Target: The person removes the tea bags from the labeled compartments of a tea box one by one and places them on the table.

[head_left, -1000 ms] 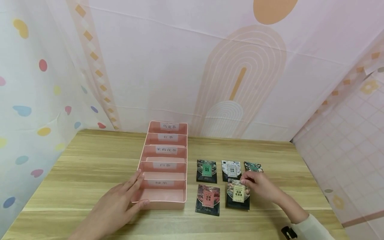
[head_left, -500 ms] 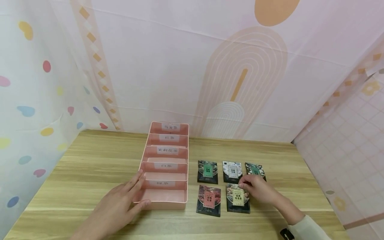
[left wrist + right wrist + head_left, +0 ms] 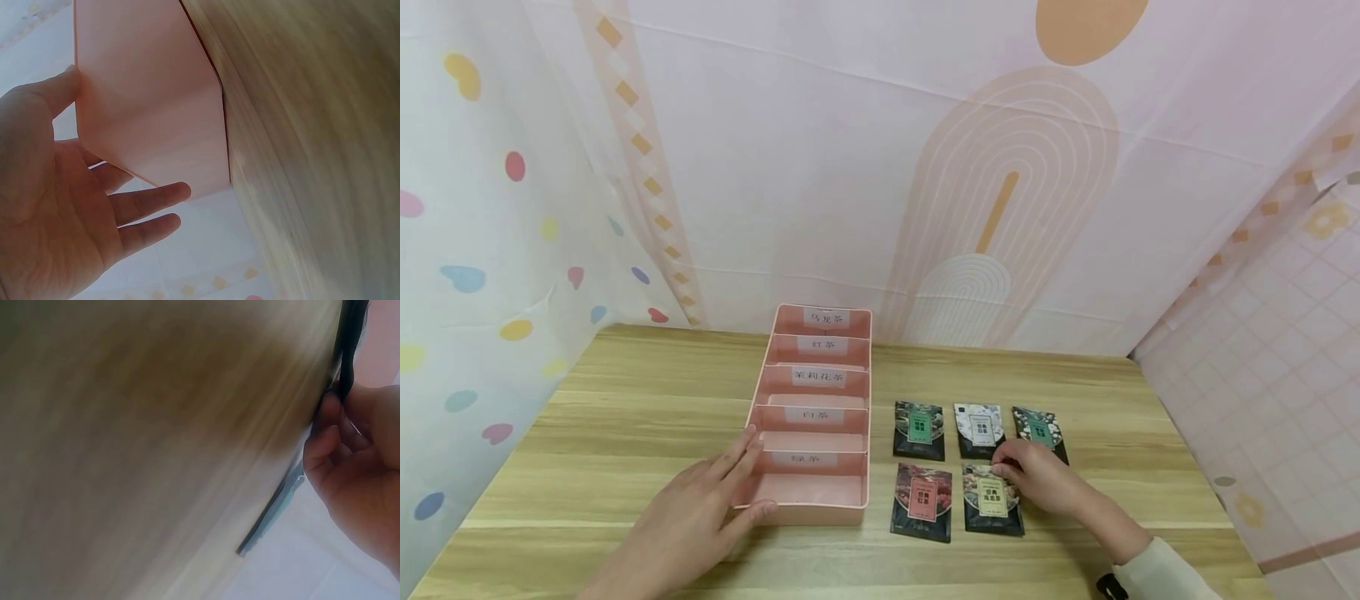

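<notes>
A pink divided box (image 3: 808,514) stands left of centre, its labelled compartments running front to back. My left hand (image 3: 688,512) rests on its front left corner, thumb at the front rim (image 3: 76,81) and fairly straight fingers along the left side. My right hand (image 3: 1041,479) pinches the top right corner of the yellow-labelled oolong tea packet (image 3: 992,504), which lies close over the table. In the right wrist view, curled fingers and thumb meet at a dark packet edge (image 3: 347,369). The red-labelled tea packet (image 3: 921,504) lies to its left.
Behind lie a green-labelled tea packet (image 3: 919,429), a white floral tea packet (image 3: 979,429) and a dark green floral tea packet (image 3: 1041,429), partly behind my right hand. The wooden table (image 3: 647,400) meets a patterned cloth (image 3: 820,167) at the back.
The oolong packet has slid slightly toward the front and come to line up beside the red-labelled one, with my right hand following it. My left hand stays on the box.
</notes>
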Action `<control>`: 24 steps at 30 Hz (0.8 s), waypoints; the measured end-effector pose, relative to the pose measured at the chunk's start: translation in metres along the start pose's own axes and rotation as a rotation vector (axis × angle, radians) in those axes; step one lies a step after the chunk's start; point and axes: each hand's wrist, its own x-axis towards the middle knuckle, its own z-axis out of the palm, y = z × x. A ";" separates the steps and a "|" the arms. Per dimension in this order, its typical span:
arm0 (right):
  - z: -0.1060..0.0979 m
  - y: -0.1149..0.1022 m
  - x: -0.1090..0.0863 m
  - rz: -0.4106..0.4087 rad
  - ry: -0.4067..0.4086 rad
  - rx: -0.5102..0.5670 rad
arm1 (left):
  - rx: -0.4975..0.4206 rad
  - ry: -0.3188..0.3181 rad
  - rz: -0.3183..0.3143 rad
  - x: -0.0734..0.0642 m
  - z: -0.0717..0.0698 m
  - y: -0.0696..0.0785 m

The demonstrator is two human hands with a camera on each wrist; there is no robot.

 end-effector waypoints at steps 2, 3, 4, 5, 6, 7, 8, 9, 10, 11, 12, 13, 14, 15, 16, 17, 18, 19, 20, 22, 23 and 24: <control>0.000 0.000 0.000 -0.005 0.006 -0.012 | 0.000 -0.007 -0.005 0.000 0.000 0.000; 0.000 0.000 -0.001 -0.007 0.010 -0.019 | 0.000 -0.009 -0.006 0.000 0.000 0.000; 0.000 0.000 -0.001 -0.010 0.014 -0.023 | 0.001 -0.009 -0.006 0.000 0.001 0.000; 0.000 0.000 -0.001 -0.013 0.017 -0.027 | 0.002 -0.009 -0.006 0.000 0.001 0.000; 0.000 0.000 -0.001 -0.015 0.018 -0.028 | 0.003 -0.007 -0.005 0.000 0.001 0.000; 0.000 0.000 -0.001 -0.015 0.021 -0.032 | 0.004 -0.005 -0.005 0.000 0.001 0.000; 0.000 0.000 -0.001 -0.018 0.022 -0.032 | 0.006 -0.004 -0.006 0.000 0.001 0.000; -0.001 0.000 -0.001 -0.014 0.021 -0.029 | 0.006 -0.003 -0.005 0.000 0.001 0.000; -0.001 -0.001 -0.001 -0.014 0.020 -0.024 | 0.007 -0.003 -0.005 0.000 0.001 0.000; -0.001 -0.001 -0.001 -0.011 0.019 -0.021 | 0.005 -0.004 -0.005 0.000 0.001 0.000; -0.001 -0.001 -0.001 -0.007 0.016 -0.015 | 0.004 -0.005 -0.005 0.000 0.001 0.000; -0.002 -0.001 -0.001 -0.005 0.014 -0.013 | 0.003 -0.004 -0.004 0.000 0.001 0.001; -0.002 -0.001 -0.002 -0.002 0.011 -0.008 | 0.002 -0.004 -0.003 0.000 0.001 0.001; -0.002 -0.001 -0.002 0.002 0.008 -0.005 | 0.001 -0.004 -0.003 0.000 0.001 0.001; -0.002 -0.001 -0.002 0.001 0.005 -0.002 | 0.001 -0.004 -0.004 0.000 0.001 0.001; -0.002 0.000 -0.002 0.002 0.003 -0.002 | 0.001 -0.005 -0.005 0.000 0.001 0.001; -0.002 0.000 -0.002 0.002 0.000 0.000 | 0.002 -0.006 -0.006 0.000 0.001 0.001; -0.002 0.000 -0.001 0.001 -0.001 -0.002 | 0.003 -0.006 -0.009 0.000 0.000 0.001; -0.002 0.000 -0.001 -0.001 -0.003 -0.003 | 0.002 -0.009 -0.011 0.000 0.000 0.001; -0.002 -0.001 -0.001 -0.005 -0.008 -0.006 | 0.000 -0.012 -0.016 0.000 0.000 0.002; -0.002 -0.001 -0.001 -0.007 -0.011 -0.009 | 0.000 -0.013 -0.017 0.000 0.000 0.002; -0.002 -0.001 -0.001 -0.010 -0.014 -0.009 | -0.001 -0.014 -0.019 0.000 0.000 0.002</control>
